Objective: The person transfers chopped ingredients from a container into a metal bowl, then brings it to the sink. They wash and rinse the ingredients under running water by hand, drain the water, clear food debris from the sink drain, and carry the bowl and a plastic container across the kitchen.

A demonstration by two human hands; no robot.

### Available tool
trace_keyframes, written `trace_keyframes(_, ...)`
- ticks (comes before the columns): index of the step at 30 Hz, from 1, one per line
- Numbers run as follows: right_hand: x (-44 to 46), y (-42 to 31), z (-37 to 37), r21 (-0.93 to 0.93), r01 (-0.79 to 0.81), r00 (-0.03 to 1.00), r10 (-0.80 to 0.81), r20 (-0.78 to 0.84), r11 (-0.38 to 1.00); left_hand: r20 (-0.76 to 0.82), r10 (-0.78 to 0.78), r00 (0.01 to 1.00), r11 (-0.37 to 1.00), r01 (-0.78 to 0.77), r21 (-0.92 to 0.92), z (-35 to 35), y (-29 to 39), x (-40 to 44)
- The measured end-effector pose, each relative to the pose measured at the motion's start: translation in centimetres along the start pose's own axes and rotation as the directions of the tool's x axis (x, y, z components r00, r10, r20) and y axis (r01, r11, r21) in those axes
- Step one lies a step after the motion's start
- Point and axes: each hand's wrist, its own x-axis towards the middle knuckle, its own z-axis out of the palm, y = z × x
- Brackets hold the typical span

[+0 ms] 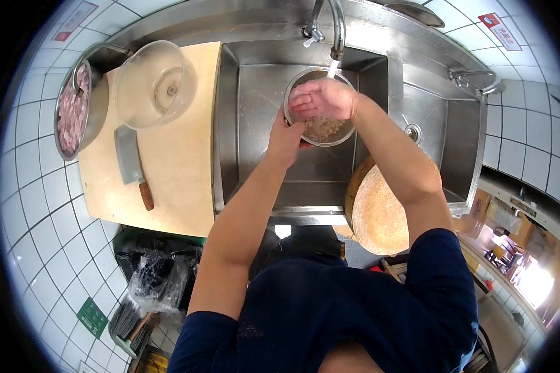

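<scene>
Navy shirt (330,311), covering my chest at 6 o'clock, lies nearest the viewpoint. Toward 12 to 1 o'clock, within the steel sink (252,124), is the round bowl (353,126), containing liquid and small brownish pieces (323,127). Its left rim is pinched by my left hand (286,138); my right hand (326,99) is spread palm up over its mouth, grasping nothing. Water runs from the tap (338,37) at 12 o'clock, close to my right wrist. Whether the bowl rests on the sink floor I cannot tell.

Clearance: sink floor shows at 9 and 6 o'clock of the bowl; on its 3 o'clock side the sink wall stands close. At 4 o'clock a thick round block (379,208) overlaps the sink's front edge beneath my right forearm. At 9 to 10 o'clock a wooden board (186,174) abuts the sink, bearing a cleaver (127,155), handle toward me, and a clear basin (146,84); beyond is a steel pan (96,112) of pale pink meat (73,115).

Lettering: red-and-white label (499,31), 2 o'clock, and green sign (93,317), 8 o'clock; characters too small to read surely.
</scene>
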Motion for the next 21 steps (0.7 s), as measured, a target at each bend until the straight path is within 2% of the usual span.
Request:
trace_keyframes(2, -2.2, -1.1, 0.4, -0.218, 0.026, 0.996, -0.044, -0.079, 0.976, -0.022, -0.009, 1.0, 1.0, 0.01, 0.023, -0.1, 0.4, -0.5)
trace_keyframes(3, -2.2, -0.8, -0.4, -0.475, 0.046, 0.954, -0.179, -0.239, 0.879, -0.042, -0.018, 0.999, 0.999, 0.019, 0.037, -0.1, 0.7, -0.6)
trace_keyframes(4, -2.1, -1.2, -1.9, -0.778, 0.035, 0.954, -0.254, -0.162, 0.627, -0.06, -0.023, 0.998, 0.998, 0.026, 0.05, -0.2, 0.7, -0.6)
trace_keyframes(5, -2.1, -2.0, -3.6, -0.96, 0.024, 0.954, -0.295, -0.062, 0.278, -0.064, 0.004, 0.998, 0.999, -0.001, 0.044, -0.3, 0.6, -0.6)
trace_keyframes(6, -2.6, -2.8, -3.8, -0.993, 0.013, 0.954, -0.295, 0.047, -0.114, -0.067, 0.033, 0.997, 0.999, -0.03, 0.039, -0.3, 0.5, -0.7)
trace_keyframes(9, -4.4, -2.7, -3.2, -0.993, 0.096, 0.909, -0.399, 0.116, -0.07, -0.077, 0.074, 0.994, 0.997, -0.072, 0.021, -0.3, 0.8, -1.1)
trace_keyframes(12, -3.0, -0.3, -5.6, -0.974, 0.042, 0.973, -0.211, 0.091, -0.224, -0.101, 0.097, 0.99, 0.995, -0.097, 0.003, -0.3, 0.8, -1.1)
trace_keyframes(14, -2.6, 1.6, -5.8, -0.999, 0.036, 0.984, -0.173, 0.034, 0.012, -0.115, 0.098, 0.989, 0.995, -0.099, -0.003, -0.5, 0.9, -1.2)
trace_keyframes(15, -2.4, 2.0, -5.1, -0.997, 0.028, 0.992, -0.126, 0.02, 0.069, -0.117, 0.089, 0.989, 0.996, -0.09, -0.004, -0.6, 1.1, -1.3)
trace_keyframes(18, -2.3, 2.4, -3.4, -0.843, -0.123, 0.961, -0.149, -0.233, 0.524, -0.14, 0.059, 0.988, 0.997, -0.065, -0.036, -1.0, 0.5, -1.2)
trace_keyframes(19, -1.4, 2.5, -3.9, -0.884, -0.065, 0.949, -0.245, -0.198, 0.463, -0.15, 0.049, 0.987, 0.997, -0.058, -0.052, -1.1, 0.2, -1.0)
trace_keyframes(21, -1.1, 2.1, -3.2, -0.748, 0.047, 0.914, -0.33, -0.235, 0.662, -0.14, 0.023, 0.99, 0.999, -0.028, -0.035, -1.3, -0.1, -0.9)
